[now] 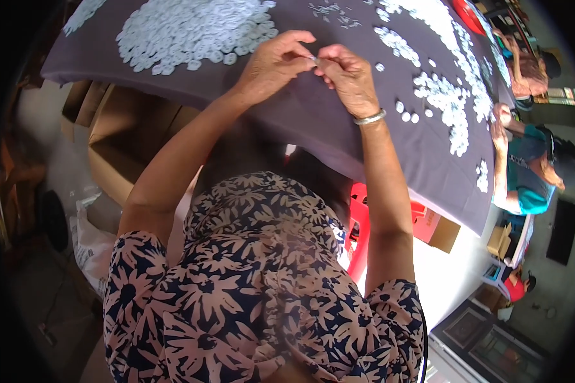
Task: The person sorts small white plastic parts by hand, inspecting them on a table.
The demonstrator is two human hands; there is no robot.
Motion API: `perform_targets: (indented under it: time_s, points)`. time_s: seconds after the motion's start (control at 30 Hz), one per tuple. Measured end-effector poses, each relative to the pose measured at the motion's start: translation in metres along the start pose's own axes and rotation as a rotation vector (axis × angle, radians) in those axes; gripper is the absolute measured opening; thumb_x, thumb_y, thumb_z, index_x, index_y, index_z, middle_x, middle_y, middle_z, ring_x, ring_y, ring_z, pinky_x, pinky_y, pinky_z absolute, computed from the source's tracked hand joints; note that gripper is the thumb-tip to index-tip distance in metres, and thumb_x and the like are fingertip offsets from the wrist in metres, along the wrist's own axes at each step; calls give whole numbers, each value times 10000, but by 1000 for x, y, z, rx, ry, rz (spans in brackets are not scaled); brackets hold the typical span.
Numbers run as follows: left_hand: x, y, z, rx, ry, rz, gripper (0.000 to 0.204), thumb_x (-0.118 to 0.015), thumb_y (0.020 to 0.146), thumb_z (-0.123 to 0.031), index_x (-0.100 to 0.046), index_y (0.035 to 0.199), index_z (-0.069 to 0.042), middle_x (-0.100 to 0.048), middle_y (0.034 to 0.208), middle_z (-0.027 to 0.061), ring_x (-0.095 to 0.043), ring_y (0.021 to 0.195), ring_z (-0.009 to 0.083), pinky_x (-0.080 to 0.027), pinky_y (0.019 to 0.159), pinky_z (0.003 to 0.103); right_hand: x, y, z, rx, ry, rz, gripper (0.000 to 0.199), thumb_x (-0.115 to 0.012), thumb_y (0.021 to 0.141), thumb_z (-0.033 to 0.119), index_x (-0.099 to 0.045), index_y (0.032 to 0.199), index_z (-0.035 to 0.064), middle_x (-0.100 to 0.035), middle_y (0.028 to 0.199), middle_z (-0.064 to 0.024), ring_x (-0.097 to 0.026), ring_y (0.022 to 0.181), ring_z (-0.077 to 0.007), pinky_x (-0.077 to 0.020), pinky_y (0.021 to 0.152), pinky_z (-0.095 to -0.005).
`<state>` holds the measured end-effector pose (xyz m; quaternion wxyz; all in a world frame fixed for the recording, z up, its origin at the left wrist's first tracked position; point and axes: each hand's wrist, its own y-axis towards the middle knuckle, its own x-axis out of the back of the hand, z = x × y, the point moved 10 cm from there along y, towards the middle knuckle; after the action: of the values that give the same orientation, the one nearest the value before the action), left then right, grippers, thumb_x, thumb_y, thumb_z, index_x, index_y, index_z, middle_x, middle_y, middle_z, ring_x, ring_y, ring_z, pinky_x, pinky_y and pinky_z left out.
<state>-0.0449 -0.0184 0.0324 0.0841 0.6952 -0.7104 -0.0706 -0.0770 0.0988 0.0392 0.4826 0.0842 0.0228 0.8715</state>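
Note:
My left hand [269,69] and my right hand [350,78] meet fingertip to fingertip above the near part of the dark tablecloth [300,121]. Both are closed in a pinch around a tiny pale piece [314,61]; the fingers cover most of it, so its kind does not show. A bracelet circles my right wrist. Beyond my left hand spreads a big heap of small round white pieces [185,32]. Thin, light-coloured slivers [335,14] lie scattered on the cloth past my fingers. To the right of my right hand are looser clusters of small white round pieces [444,99].
Under the table's left side stands an open cardboard box [112,153], with a white bag [89,236] near it. A red plastic stool [359,236] is below my right arm. Along the right edge other people sit, one in a teal shirt [527,166]. A red container [469,16] is far right.

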Motion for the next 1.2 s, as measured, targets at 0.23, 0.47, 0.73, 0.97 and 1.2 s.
perform_targets:
  time_s: [0.23,0.47,0.73,0.97,1.2]
  points:
    - [2,2,1,10,59,63,275,-648,843,-82,-574,1107,-58,-598,866,-13,-534,747,50,-442,659,201,-3,1,2,52,24,17,58,-596,868,96,-629,886,51,-605,716,15,-483,585,-16,-383,515,-159]
    - [3,0,-2,16,27,12,264,-631,815,-23,-586,1074,-53,-598,810,-5,-545,729,48,-446,666,196,21,-12,10,129,-221,-81,70,-616,870,71,-654,914,32,-610,756,29,-522,672,-32,-429,599,-175]
    - [7,0,-1,16,74,-10,339,-631,816,-54,-535,1141,-44,-600,797,4,-550,742,72,-449,705,223,151,-66,23,-8,-500,-378,63,-599,854,32,-653,883,17,-555,712,56,-428,617,-17,-344,542,-177]
    - [4,-1,-1,-6,9,-26,329,-621,807,-35,-524,1122,-28,-616,792,14,-560,750,83,-462,717,239,139,-30,21,25,-431,-342,65,-613,853,57,-661,894,42,-558,700,62,-442,586,-13,-338,510,-174]
    - [2,0,1,-6,54,5,348,-600,834,-18,-491,1164,-42,-576,816,4,-537,767,72,-451,729,228,108,45,2,18,-389,-292,65,-646,821,102,-673,856,53,-589,643,25,-487,531,-42,-385,480,-209]
